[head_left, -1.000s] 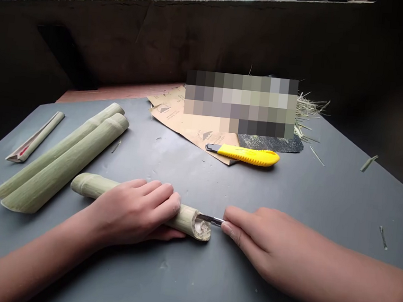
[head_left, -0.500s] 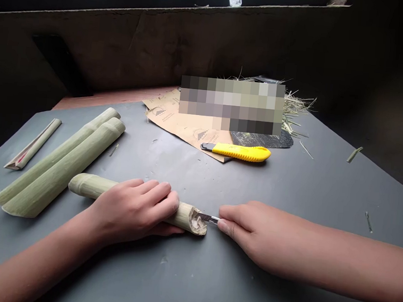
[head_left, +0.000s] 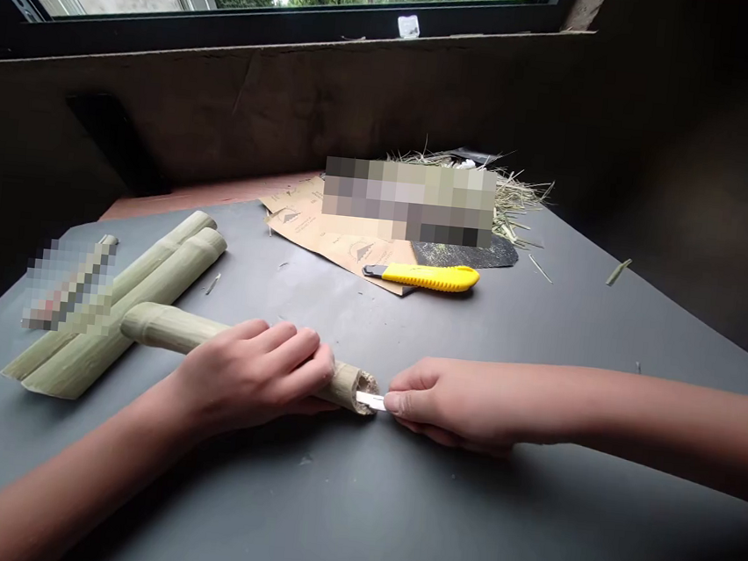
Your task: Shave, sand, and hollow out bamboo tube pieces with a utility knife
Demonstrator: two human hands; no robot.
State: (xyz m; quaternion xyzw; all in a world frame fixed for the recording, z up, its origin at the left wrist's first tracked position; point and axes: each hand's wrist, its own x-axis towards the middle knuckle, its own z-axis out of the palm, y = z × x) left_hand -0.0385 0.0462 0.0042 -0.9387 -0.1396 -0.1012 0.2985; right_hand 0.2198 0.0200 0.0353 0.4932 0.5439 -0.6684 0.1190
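My left hand point(head_left: 260, 367) is wrapped over a pale green bamboo piece point(head_left: 171, 328), holding it down from above. The bamboo's rough, hollowed end points right, and its far left end overlaps two other bamboo pieces point(head_left: 139, 311). In my right hand point(head_left: 461, 404) is a utility knife point(head_left: 372, 401) with a slim silver front. Its tip reaches into the hollow end of the bamboo, so the tip is hidden. The fingers of my right hand are closed round the handle, which I cannot see.
A yellow box cutter point(head_left: 431, 275) lies beyond my hands, partly on brown sandpaper sheets point(head_left: 325, 236). Behind it are a dark sheet point(head_left: 466, 252) and a heap of straw-like shavings point(head_left: 520, 202). A blurred slim piece point(head_left: 73, 282) lies at the left. Small slivers lie about the grey table point(head_left: 325, 514).
My right hand has turned and moved slightly left, and the knife now sits deeper in the bamboo's end. The bamboo is tilted a little differently. The whole view has also shifted.
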